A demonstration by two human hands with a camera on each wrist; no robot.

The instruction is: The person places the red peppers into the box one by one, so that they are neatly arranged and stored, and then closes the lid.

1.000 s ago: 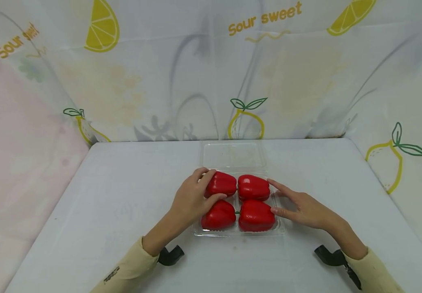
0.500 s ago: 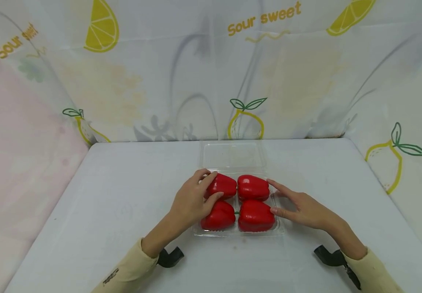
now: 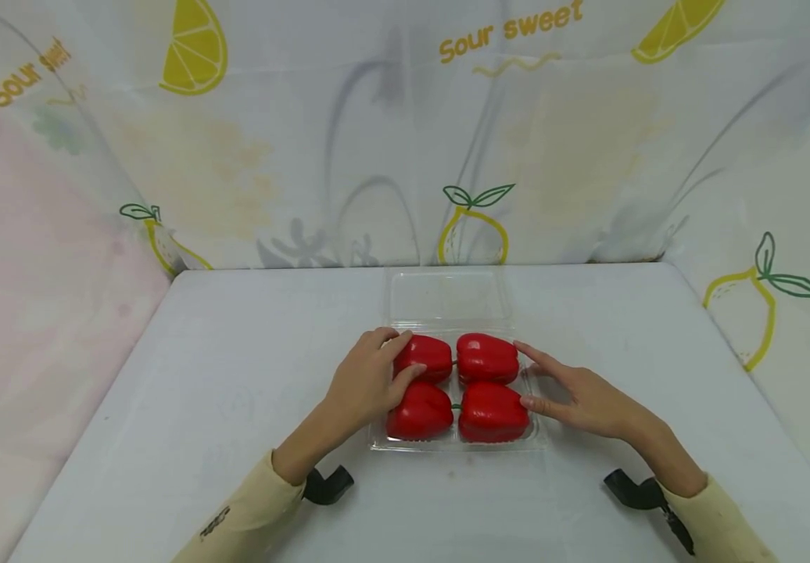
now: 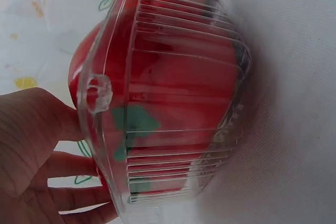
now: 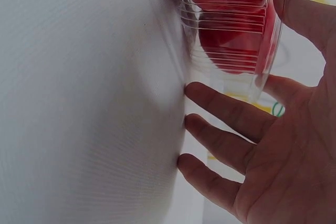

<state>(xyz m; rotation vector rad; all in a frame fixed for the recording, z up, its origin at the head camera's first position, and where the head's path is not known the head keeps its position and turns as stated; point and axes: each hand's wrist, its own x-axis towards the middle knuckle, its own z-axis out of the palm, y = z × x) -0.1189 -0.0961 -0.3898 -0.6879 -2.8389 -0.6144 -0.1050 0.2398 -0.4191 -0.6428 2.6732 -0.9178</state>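
Note:
A clear plastic clamshell container (image 3: 440, 447) stands on the table with several red bell peppers in two rows. At its far left, a bell pepper (image 3: 433, 356) is gripped by my left hand (image 3: 366, 383), fingers over its outer end and thumb along its near side. In the left wrist view, the ribbed container wall (image 4: 178, 93) stands close by that hand, with red showing through. My right hand (image 3: 584, 400) has its fingers spread at the container's right edge, thumb by the near right bell pepper (image 3: 492, 413). In the right wrist view several fingertips rest on the table.
The container's transparent lid (image 3: 447, 297) lies folded back toward the rear of the white table (image 3: 257, 328). A lemon-print cloth (image 3: 560, 156) hangs behind the table. Black curved pieces (image 3: 329, 485) sit at both wrists.
The far left bell pepper has settled slightly toward me. My left thumb has drawn a little to the left. My right hand has kept its place.

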